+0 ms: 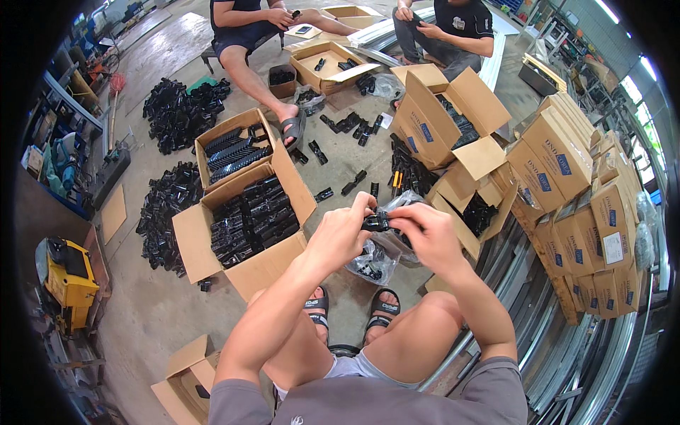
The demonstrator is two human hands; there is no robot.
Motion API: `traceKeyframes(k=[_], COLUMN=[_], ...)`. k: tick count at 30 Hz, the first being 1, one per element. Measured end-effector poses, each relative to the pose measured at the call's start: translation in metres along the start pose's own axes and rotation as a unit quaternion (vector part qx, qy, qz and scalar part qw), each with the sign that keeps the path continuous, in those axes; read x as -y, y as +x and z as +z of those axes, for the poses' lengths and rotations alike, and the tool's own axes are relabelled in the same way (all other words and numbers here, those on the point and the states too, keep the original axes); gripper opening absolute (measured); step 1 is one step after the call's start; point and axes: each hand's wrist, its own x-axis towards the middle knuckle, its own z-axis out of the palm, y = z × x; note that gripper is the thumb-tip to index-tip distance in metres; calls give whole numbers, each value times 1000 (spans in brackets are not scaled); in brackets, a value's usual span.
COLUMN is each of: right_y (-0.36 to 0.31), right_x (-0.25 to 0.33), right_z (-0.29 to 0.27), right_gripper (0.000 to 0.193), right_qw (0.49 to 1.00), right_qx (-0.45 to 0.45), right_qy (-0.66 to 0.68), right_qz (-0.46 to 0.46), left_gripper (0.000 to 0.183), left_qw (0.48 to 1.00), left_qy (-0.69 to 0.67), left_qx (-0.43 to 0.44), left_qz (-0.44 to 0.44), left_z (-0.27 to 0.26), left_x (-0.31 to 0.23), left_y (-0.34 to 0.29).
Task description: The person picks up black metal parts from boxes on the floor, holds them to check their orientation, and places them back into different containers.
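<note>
Between my two hands, above the floor in front of my knees, is a small black part (375, 222) with a glossy surface; its exact kind I cannot make out. My left hand (345, 230) closes on its left side with thumb and fingers. From the other side my right hand (426, 230) pinches its right end. Just below my hands lies a clear plastic bag (375, 261) with small dark pieces in it. To the left stands an open carton (249, 225) packed with rows of black parts; to the right is another open carton (476, 205) holding black pieces.
Heaps of black parts (168, 212) lie on the left floor. Two people sit opposite, one person's hand (281, 18) holding a black piece. Stacked closed cartons (556, 159) and long metal profiles (559, 354) stand at right. A yellow machine (69, 283) is far left.
</note>
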Motion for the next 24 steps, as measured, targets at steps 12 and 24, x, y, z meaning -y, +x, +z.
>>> traceKeyframes(k=[12, 24], right_y=[14, 12], right_x=[4, -47], right_z=[43, 29], right_gripper=[11, 46], right_qw=[979, 898], right_qx=[-14, -32], right_qy=[-167, 371], right_qz=[-120, 236], left_gripper=[52, 44], left_qw=[999, 988], left_qy=[-19, -130], left_qx=[-21, -50], left_qz=[-20, -71], left_z=[-10, -20], left_x=[-1, -6], left_y=[-11, -8])
